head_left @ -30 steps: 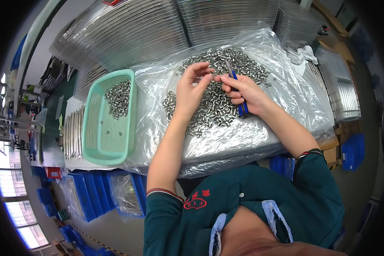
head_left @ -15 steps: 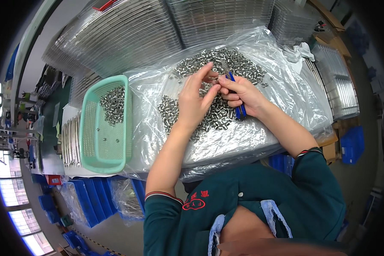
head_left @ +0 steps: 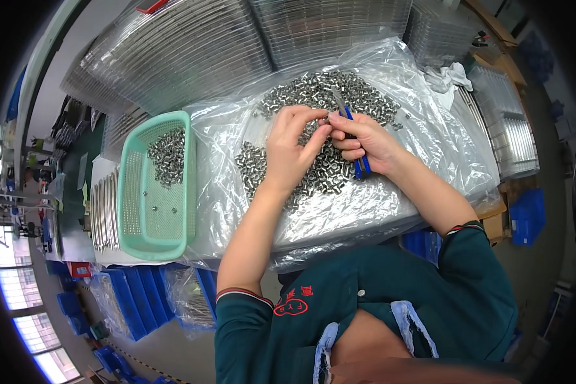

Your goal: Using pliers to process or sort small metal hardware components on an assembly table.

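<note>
My right hand point(head_left: 371, 142) is closed around a blue-handled hand tool point(head_left: 362, 168). Its narrow grey metal tip points away from me, past my fingers; the tool's exact kind is unclear. My left hand point(head_left: 291, 147) is bent into a pinch, its fingertips meeting those of my right hand. Whatever sits between the fingertips is too small and too hidden to name. Beneath and around both hands lies a pile of small shiny metal fittings point(head_left: 329, 176), spread over clear plastic sheeting point(head_left: 224, 185).
Left of the pile stands a pale green plastic basket point(head_left: 123, 214) with more metal fittings point(head_left: 168, 160) inside. Stacks of clear plastic trays point(head_left: 192, 54) line the far side. A white cloth point(head_left: 450, 78) lies at the far right. Blue bins point(head_left: 137, 304) sit below the table at the left.
My left fingers have lowered and curled inward toward my right fingertips. My right hand and the blue-handled tool stay nearly in place.
</note>
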Demonstrator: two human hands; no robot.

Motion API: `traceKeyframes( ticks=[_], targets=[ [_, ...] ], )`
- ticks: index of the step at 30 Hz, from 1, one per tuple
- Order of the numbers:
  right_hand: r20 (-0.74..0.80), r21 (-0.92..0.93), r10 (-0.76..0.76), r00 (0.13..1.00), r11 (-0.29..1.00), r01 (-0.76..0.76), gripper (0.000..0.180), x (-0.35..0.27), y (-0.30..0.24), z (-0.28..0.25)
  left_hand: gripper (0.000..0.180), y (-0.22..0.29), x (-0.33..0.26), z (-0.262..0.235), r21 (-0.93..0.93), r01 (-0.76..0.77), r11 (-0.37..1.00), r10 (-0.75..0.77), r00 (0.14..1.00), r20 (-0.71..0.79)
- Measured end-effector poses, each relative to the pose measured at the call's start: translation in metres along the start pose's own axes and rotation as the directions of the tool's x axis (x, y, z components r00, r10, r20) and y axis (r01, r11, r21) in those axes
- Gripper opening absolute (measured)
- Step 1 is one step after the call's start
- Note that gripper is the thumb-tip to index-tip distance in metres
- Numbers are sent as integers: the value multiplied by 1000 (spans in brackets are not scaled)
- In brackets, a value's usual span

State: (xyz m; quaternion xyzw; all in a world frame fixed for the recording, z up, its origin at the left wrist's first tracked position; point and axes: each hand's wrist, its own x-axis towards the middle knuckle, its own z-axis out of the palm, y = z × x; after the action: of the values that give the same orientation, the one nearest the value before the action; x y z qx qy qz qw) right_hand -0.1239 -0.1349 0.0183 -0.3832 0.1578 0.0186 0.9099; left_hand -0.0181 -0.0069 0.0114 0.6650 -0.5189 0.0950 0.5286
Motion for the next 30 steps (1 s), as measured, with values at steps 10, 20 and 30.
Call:
traceKeyframes(
  ticks=[10, 20, 30],
  targets=[
    [-3, 14, 4, 1000, 1000, -4, 16, 1, 3, -2, 17, 1, 0, -1, 9, 35, 999, -35, 999, 40],
    [14, 98, 45, 999, 994, -46, 13, 1, 3, -2, 14, 2, -2, 0, -65, 131, 989, -128, 991, 36],
    [4, 90, 12, 1000, 996, -13, 9, 1, 5, -3, 17, 3, -1, 1, -17, 69, 997, -68, 996, 61]
  ],
)
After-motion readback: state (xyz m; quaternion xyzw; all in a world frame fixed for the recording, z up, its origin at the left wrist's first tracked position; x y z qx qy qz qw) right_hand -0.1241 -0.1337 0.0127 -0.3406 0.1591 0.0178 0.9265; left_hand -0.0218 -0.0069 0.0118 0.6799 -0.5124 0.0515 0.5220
